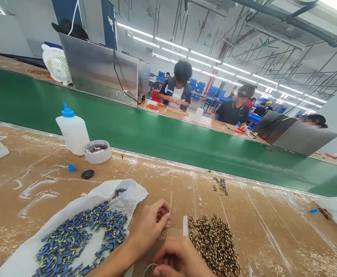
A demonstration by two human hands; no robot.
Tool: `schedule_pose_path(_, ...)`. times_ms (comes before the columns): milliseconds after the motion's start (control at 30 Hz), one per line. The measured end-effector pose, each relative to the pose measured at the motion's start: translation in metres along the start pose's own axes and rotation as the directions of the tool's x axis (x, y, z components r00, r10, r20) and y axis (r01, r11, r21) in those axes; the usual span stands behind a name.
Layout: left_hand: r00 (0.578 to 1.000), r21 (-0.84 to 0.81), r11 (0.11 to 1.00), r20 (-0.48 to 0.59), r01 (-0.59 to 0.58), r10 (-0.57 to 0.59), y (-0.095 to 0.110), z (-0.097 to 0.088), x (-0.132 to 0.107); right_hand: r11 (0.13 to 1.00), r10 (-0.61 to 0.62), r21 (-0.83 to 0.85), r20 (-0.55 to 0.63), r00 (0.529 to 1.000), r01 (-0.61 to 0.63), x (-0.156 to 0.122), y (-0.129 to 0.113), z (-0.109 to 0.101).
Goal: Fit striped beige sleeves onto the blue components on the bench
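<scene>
Pointing forward lengthwise, white strip (pixel 185 226) lies near hands (pixel 151 221) (pixel 178 254).

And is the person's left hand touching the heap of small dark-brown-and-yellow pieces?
Apart. The head view shows brown tabletop and a narrow, flat white strip between the left hand and the dark-brown-and-yellow heap.

White fan (pixel 56 64) beside metal panel (pixel 96 71); blue crates (pixel 196 88), apparently, beyond.
</scene>
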State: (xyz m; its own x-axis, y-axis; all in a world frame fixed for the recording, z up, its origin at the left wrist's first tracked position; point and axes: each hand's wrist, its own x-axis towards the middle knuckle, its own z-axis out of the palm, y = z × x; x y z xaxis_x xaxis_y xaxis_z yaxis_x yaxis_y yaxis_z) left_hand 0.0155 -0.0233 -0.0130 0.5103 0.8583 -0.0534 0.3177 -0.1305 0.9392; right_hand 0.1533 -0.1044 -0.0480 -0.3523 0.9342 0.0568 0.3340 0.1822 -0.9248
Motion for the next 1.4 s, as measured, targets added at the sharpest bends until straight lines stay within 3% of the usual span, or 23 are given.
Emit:
schedule_pose_path(167,0.999,0.051,0.998,-0.018,-0.031,0.032,0.002,-0.004,0.0,1.0,0.006,0.014,-0.075,0.997,-0.005,0.0,-0.015,0.001)
schedule_pose_path(367,0.996,0.045,0.996,0.032,-0.082,0.08,0.003,-0.006,0.002,0.999,0.016,-0.035,-0.1,0.995,-0.019,-0.003,-0.027,-0.002)
schedule_pose_path(633,0.991,0.042,0.99,0.029,-0.134,0.133,-0.006,-0.001,0.005,0.995,0.059,-0.085,0.006,0.998,-0.058,-0.015,-0.037,-0.015)
schedule_pose_path(733,0.989,0.005,0.989,0.024,-0.146,0.146,-0.01,0.001,0.007,0.994,-0.009,-0.111,0.05,0.999,0.015,-0.017,-0.037,-0.021)
schedule_pose_path(867,0.996,-0.118,0.99,0.032,-0.079,0.084,-0.013,0.004,0.008,0.987,-0.09,-0.125,0.11,0.99,0.104,-0.019,-0.04,-0.027)
schedule_pose_path(1033,0.997,-0.292,0.955,0.066,0.049,-0.031,-0.016,0.006,0.009,0.996,-0.072,-0.048,0.145,0.987,0.08,-0.018,-0.042,-0.022)
schedule_pose_path(1167,0.992,-0.288,0.958,0.122,-0.004,0.041,-0.011,0.004,0.007,0.998,-0.061,0.029,0.1,0.993,0.059,-0.016,-0.043,-0.021)
schedule_pose_path(1267,0.98,-0.293,0.956,0.184,-0.022,0.079,-0.008,0.003,0.005,0.992,-0.049,0.118,0.023,0.999,0.046,-0.018,-0.042,-0.033)
schedule_pose_path(1400,0.951,-0.389,0.916,0.307,0.097,0.029,-0.008,0.008,0.004,0.98,0.032,0.2,-0.246,0.969,0.018,-0.024,-0.038,-0.055)
